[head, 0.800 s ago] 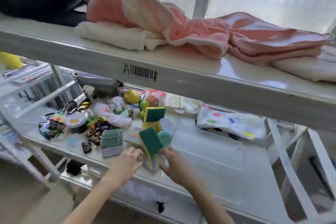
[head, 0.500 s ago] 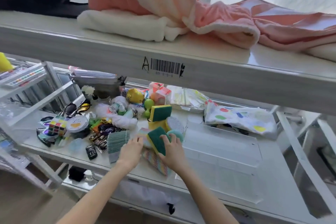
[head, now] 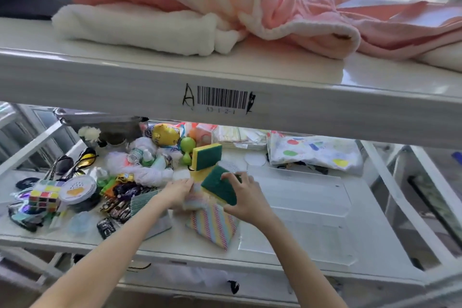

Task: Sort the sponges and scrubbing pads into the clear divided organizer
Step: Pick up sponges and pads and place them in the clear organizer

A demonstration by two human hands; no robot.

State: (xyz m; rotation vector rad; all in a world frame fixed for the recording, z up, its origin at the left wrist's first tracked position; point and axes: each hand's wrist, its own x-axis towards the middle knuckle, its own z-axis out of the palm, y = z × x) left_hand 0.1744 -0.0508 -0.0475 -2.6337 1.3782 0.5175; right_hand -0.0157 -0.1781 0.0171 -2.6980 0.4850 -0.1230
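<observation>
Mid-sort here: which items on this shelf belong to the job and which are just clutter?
Job: green-faced yellow sponge in right hand; second green-and-yellow sponge; striped pastel cloth pad; clear divided organizer.
Clutter: multicoloured puzzle cube; black sunglasses; green plastic maraca.

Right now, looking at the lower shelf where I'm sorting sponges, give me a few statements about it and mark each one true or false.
1. The right hand grips a green scrubbing sponge. True.
2. The clear organizer is already full of sponges. False: its compartments look empty.
3. A second yellow-and-green sponge stands behind the hands. True.
4. The left hand holds the puzzle cube. False: the cube sits far left, untouched.
5. Pink and white towels lie on the upper shelf. True.
</observation>
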